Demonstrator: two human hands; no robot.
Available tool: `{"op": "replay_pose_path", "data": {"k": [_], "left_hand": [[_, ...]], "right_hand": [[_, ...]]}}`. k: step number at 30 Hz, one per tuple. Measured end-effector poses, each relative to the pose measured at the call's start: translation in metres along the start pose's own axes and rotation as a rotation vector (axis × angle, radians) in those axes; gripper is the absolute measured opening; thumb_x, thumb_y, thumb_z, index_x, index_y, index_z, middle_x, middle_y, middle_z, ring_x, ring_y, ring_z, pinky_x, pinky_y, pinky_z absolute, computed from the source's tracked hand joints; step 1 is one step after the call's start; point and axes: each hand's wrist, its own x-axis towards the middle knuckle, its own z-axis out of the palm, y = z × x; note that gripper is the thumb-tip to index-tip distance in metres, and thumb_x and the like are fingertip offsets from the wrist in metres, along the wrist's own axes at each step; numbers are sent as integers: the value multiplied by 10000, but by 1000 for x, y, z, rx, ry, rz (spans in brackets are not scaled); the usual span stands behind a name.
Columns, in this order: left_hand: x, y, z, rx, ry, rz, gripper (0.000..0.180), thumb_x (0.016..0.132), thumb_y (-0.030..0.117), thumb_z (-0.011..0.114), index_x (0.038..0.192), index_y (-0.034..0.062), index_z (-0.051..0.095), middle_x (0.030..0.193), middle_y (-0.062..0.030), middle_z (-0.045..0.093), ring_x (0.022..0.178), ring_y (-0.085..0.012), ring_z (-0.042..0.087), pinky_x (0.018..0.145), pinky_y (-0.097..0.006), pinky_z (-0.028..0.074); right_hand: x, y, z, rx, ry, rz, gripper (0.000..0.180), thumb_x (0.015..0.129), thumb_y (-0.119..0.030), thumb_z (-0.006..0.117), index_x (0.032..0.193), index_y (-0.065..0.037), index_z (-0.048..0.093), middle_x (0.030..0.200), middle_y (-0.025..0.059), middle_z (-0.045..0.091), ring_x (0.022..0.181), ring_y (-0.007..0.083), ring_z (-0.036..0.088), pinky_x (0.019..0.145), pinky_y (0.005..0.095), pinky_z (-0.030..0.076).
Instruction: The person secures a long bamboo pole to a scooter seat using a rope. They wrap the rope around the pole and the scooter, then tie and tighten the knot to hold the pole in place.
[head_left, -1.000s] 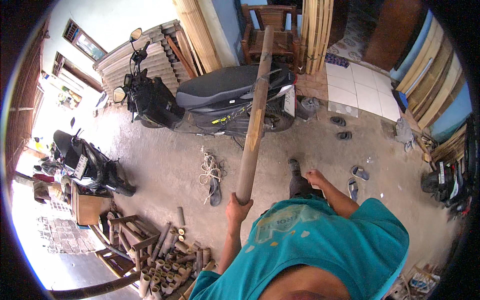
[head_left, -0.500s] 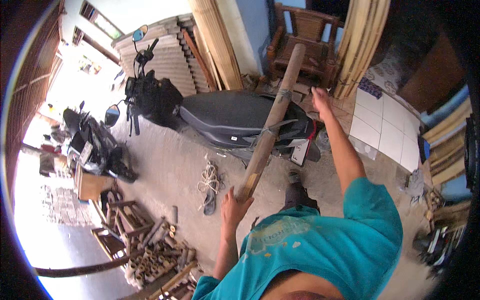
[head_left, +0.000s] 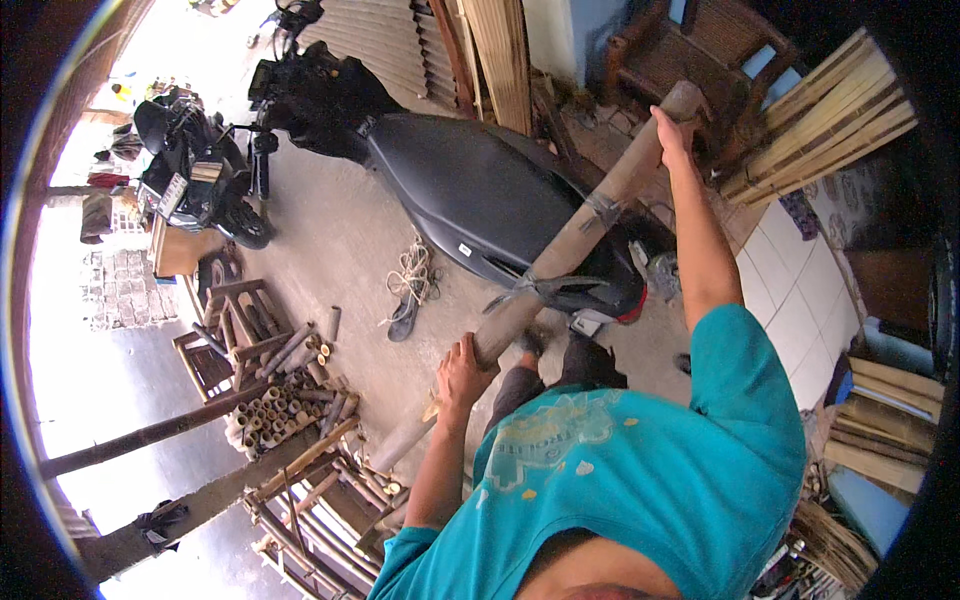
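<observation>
A long grey-brown bamboo pole point(head_left: 580, 237) slants across the back of a black motorbike seat point(head_left: 475, 190), bound in two places with dark strips. My left hand point(head_left: 465, 380) is closed round its nearer part, and a paler length of the pole runs on below that hand. Near the far end, my right hand point(head_left: 676, 142) grips the pole from its right side, arm stretched out. The fingers of the right hand are partly hidden behind the pole.
A sandal with a coil of rope point(head_left: 412, 275) lies on the floor. Cut bamboo pieces point(head_left: 275, 415) are stacked at the lower left. A second motorbike point(head_left: 190, 180) stands at the left; split bamboo slats point(head_left: 815, 120) lean near a wooden chair point(head_left: 700, 50) at the far right.
My right hand has gone from beside the pole onto its far part. My left hand stays on the nearer part. The view has turned, shifting the motorbike and the slats.
</observation>
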Motion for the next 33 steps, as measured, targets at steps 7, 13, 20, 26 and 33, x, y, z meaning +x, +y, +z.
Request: {"op": "replay_pose_path", "data": {"k": [7,13,20,26,33], "left_hand": [[-5,-3,0,-15,-15,-45,622,660,303,786,1181,96,516,938,-158,634,842,-365,658,713,-467,543],[1,-5,1,-4,-37,-52,632,653,320,791,1179,95,523,948,-155,639,844,-362,660,716,-453,546],[-2,-6,1,21,-65,-87,611,681,326,770,1187,95,516,940,-158,643,829,-362,661,716,-454,543],[1,-5,1,35,-44,-65,636,673,330,777,1197,89,509,933,-160,644,817,-357,665,712,-456,541],[5,-3,-3,-2,-68,-54,622,679,342,770,1191,101,511,953,-165,648,840,-366,668,719,-463,544]], "right_hand": [[-26,-11,25,-44,291,-170,1086,729,-382,813,1509,-19,149,1447,228,384,1278,376,452,1011,493,436],[-34,-26,27,-12,320,-148,1052,749,-368,800,1520,-71,148,1422,230,405,1249,380,478,987,516,455],[-32,-27,27,-239,337,11,1029,789,-403,760,1514,-29,134,1465,226,344,1280,390,435,1024,534,432],[-36,-32,19,-168,205,-61,1026,818,-417,733,1519,-17,100,1491,229,299,1315,397,397,1064,558,393],[-22,-23,7,-245,245,13,999,841,-434,710,1524,-34,101,1480,238,315,1337,401,373,1132,550,345]]}}
